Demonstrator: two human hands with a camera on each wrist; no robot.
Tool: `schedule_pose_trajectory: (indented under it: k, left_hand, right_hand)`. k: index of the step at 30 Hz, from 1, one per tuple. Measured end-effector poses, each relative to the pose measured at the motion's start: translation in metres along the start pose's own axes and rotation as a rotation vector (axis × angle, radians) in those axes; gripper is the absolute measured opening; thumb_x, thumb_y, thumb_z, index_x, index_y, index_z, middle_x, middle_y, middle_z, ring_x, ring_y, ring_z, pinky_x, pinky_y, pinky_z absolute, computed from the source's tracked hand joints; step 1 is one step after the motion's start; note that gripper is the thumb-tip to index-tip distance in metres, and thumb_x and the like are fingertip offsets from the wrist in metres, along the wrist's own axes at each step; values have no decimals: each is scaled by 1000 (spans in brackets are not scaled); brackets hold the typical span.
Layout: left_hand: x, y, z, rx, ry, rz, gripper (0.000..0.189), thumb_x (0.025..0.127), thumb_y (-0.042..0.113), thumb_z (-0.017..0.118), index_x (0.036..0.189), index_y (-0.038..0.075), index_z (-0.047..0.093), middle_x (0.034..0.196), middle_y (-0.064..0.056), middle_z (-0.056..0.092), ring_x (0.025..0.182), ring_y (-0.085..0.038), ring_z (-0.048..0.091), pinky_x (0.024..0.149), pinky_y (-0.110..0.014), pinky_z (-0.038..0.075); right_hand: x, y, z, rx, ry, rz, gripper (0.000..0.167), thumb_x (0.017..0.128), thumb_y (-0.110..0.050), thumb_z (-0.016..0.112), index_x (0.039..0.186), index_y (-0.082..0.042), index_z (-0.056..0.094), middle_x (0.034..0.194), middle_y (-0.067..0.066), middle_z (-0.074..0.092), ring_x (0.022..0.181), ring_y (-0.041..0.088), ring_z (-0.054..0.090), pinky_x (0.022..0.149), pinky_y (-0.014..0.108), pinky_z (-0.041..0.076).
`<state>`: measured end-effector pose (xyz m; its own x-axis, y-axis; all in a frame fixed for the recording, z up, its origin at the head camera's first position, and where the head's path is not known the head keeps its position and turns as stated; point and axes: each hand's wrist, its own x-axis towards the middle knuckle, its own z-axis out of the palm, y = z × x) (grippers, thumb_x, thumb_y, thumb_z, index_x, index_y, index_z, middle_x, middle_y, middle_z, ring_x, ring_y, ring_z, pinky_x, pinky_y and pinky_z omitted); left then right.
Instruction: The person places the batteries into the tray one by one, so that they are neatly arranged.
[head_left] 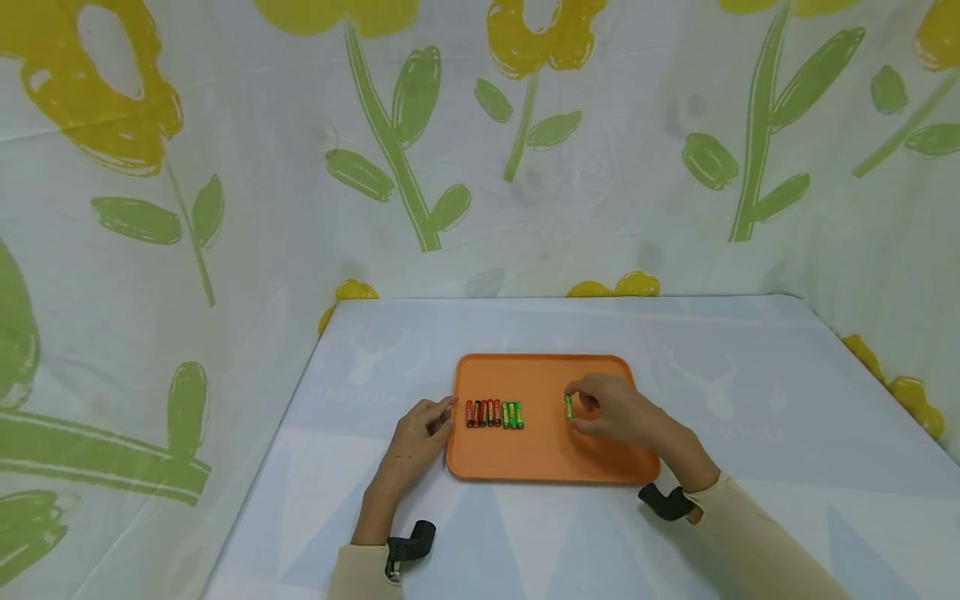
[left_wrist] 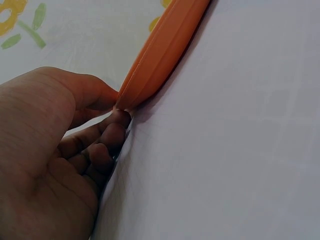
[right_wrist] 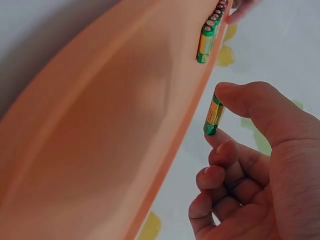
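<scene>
Between the thumb and a fingertip of my right hand (head_left: 617,408) is a green battery (right_wrist: 215,116), gripped by its two ends and raised above the tray. An orange tray (head_left: 517,460) lies on the table, and on its left half stands a side-by-side row of batteries: several red batteries (head_left: 483,413), then three green batteries (head_left: 512,415) at the right end. My left hand (head_left: 417,435) pinches the tray's left rim; the left wrist view shows thumb above and fingers at the underside of the orange edge (left_wrist: 160,55).
The pale patterned tablecloth (head_left: 525,542) spreads around the tray. A white curtain with yellow flowers (head_left: 562,217) hangs behind the table and along both sides. Each wrist wears a black strap (head_left: 411,543).
</scene>
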<state>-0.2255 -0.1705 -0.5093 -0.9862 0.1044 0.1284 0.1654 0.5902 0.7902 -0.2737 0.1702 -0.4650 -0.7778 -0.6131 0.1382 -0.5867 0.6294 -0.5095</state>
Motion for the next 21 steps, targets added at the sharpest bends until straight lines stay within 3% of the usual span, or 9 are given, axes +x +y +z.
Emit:
schedule_pose_trajectory:
  k: [7, 21]
  left_hand:
    - [-1, 3, -1, -20, 4, 1, 40, 98, 8, 63, 138, 6, 61, 97, 2, 57, 83, -13, 50, 73, -27, 45]
    - [-1, 2, -1, -19, 0, -8, 40, 98, 8, 64, 138, 7, 62, 97, 1, 57, 83, -13, 49, 72, -27, 44]
  right_hand:
    - [12, -7, 6, -20, -27, -20, 27, 85, -15, 80, 108, -7, 67, 76, -4, 45, 72, 12, 43, 62, 27, 38]
    - [30, -20, 17, -20, -97, 40, 28, 85, -18, 80, 107, -8, 67, 76, -4, 45, 75, 14, 44, 63, 29, 37]
